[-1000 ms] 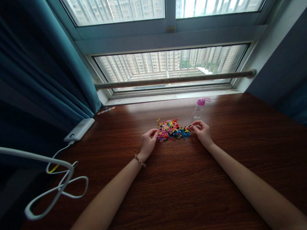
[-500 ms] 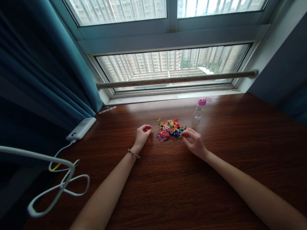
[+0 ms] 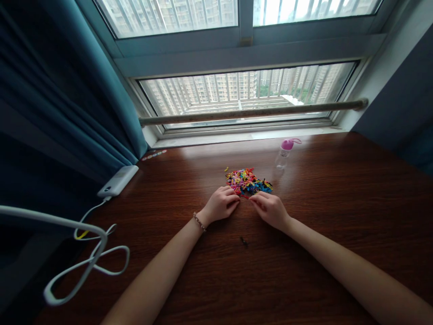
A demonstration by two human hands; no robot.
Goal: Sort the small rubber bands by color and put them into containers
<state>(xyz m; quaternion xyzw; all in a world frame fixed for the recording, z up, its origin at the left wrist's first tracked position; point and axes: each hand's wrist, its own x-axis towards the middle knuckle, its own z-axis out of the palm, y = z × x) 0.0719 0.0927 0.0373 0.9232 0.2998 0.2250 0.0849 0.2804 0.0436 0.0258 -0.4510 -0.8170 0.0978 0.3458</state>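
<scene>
Table (image 3: 321,180): brown wood grain, bearing the pile and reaching out on every side of it.
Pile of coloured loops (image 3: 246,180): my landmark, beyond my fingertips; its long axis runs left to right, across the line of my reach.
Left hand (image 3: 219,205): at the pile's near left edge, palm down, fingers curled and bunched together; I can't tell whether anything is pinched under them.
Right hand (image 3: 270,208): just on the near side of the pile, right of its middle, thumb and forefinger brought together at the tips; too small to tell whether they are clamped on the red piece.
Bottle (image 3: 283,155): upright, pink-capped, beyond the pile and to its right, apart from it.
Dark piece (image 3: 243,241): on the near side of the pile, well apart from it, its long axis slanting from far left to near right; my left hand looks slightly nearer to it.
Red piece (image 3: 244,197): at the pile's near edge, in the gap between my hands, lying roughly crosswise, an end toward each; my right fingertips seem nearer.
Yellow piece (image 3: 226,169): alone, just beyond the pile's far left corner.
</scene>
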